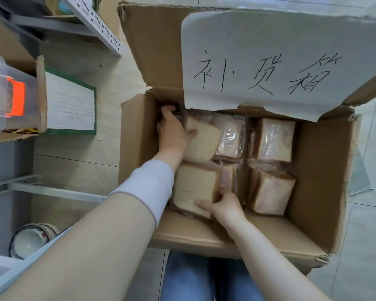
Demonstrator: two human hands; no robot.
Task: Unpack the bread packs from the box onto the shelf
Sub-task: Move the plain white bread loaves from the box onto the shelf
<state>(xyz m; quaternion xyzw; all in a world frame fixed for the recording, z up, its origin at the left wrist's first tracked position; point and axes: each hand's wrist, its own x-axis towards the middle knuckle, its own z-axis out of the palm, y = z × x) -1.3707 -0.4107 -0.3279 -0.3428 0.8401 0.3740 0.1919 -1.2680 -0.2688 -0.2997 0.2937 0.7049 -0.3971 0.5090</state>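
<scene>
Reaching into the cardboard box [135,148] at frame centre, the left grip [174,129] clasps the upper-left bread pack [204,140] and the right grip [224,205] pinches a corner of the lower-left bread pack [193,185]. These film-wrapped loaves look light, soft and easily crushed, their wrap slippery; holding the flat sides gently seems wisest. The paper sign [269,51] on the upper flap reads 补货箱, handwritten.
</scene>
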